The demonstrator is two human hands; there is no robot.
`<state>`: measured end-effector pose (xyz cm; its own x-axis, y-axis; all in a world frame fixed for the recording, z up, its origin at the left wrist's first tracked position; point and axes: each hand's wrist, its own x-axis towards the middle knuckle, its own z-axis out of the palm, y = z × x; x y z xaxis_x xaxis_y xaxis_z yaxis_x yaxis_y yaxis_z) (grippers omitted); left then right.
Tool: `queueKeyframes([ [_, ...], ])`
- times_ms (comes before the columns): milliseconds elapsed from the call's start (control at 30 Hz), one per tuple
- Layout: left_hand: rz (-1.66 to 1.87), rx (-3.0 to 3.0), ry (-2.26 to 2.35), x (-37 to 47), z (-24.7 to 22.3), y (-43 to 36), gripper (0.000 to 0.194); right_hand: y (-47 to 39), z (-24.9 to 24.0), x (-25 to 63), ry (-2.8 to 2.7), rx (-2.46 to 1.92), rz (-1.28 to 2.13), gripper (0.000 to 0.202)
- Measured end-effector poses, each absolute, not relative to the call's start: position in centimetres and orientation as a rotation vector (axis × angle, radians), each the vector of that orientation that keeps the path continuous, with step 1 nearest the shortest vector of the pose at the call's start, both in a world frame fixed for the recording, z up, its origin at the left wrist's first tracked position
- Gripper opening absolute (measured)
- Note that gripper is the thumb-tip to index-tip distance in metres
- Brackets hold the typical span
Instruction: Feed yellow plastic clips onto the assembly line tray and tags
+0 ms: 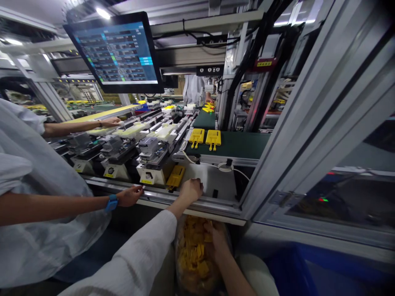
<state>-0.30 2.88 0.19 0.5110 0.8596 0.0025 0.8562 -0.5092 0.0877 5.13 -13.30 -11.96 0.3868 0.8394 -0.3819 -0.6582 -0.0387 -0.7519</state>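
Note:
My left hand [191, 191] rests on the grey metal plate [224, 181] at the bench edge, its fingers curled in; what they hold, if anything, is hidden. Just left of it lies a yellow power bank [176, 176]. Below the bench, my right hand [217, 240] reaches into a clear plastic bag [182, 275] filled with small yellow pieces [197, 253]. Its fingers are bent among the pieces, and I cannot make out what is between them. Two yellow power banks with short cables [196, 136] stand side by side on the green conveyor belt [240, 144].
A co-worker in a white coat [46, 197] stands at my left, one hand [131, 195] at the bench edge, the other over the fixtures [149, 148]. A monitor [117, 53] hangs above. An aluminium post [290, 102] and a blue bin [290, 267] are at right.

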Motion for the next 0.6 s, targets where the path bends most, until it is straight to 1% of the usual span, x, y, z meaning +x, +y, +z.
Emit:
queueKeyframes([
  [233,0.086,2.678,1.511,-0.4,-0.2,3.1,0.034,-13.7,-10.9,4.9,-0.142,-1.06,1.197,0.041],
  [433,0.071,2.671,1.513,-0.4,-0.1,3.1,0.035,-13.6,-11.6,4.9,-0.09,-1.108,1.208,0.042],
  [500,0.057,2.662,1.518,-0.3,0.1,3.0,0.036,-13.4,-12.1,5.0,-0.006,-1.115,1.243,0.042],
  [600,0.042,2.656,1.512,-0.3,0.3,3.0,0.037,-13.0,-12.8,5.2,0.108,-1.034,1.379,0.037],
])
